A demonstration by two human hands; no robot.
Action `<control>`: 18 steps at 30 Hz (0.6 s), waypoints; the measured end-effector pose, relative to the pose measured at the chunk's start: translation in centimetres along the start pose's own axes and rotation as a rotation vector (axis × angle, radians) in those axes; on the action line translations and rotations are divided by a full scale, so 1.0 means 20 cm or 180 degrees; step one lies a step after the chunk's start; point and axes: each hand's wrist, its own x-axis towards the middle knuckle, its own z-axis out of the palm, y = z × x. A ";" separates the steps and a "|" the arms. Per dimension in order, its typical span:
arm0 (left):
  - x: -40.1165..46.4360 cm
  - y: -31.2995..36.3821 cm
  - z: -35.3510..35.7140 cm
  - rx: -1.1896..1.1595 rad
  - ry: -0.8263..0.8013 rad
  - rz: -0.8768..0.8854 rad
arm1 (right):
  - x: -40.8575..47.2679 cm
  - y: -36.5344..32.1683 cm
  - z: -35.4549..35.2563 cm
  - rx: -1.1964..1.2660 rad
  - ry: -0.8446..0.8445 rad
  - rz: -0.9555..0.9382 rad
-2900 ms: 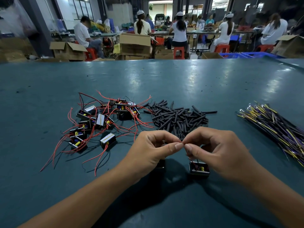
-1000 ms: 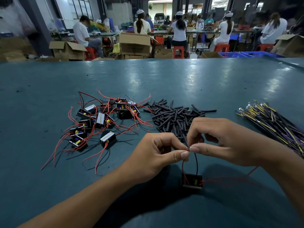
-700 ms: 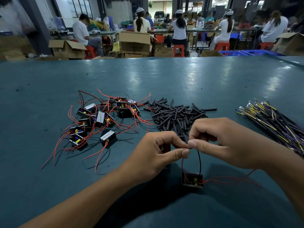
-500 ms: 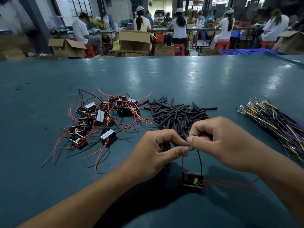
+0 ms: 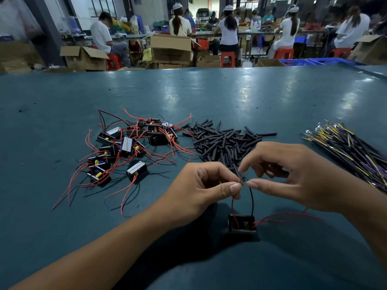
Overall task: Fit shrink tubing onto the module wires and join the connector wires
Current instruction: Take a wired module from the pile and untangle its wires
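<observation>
One module (image 5: 241, 226) is in work; the left hand (image 5: 201, 185) pinches its red wire, the right hand (image 5: 293, 174) is relaxed and holds nothing; module pile (image 5: 129, 147), tubing heap (image 5: 222, 141) and connector wires (image 5: 351, 151) wait on the desk (image 5: 209, 95).

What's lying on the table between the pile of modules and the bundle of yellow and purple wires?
In the head view, a heap of black shrink tubing pieces lies between the modules and the wire bundle.

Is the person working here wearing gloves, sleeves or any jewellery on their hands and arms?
No. The left hand and right hand are bare, with no gloves, rings or watch in view. Both forearms are uncovered as far as the frame shows, and the visible fingernails are short and unpainted.
</observation>
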 end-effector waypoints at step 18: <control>-0.01 0.01 0.00 -0.0065 -0.0062 -0.0057 | -0.01 0.01 0.02 0.0405 -0.0017 0.0072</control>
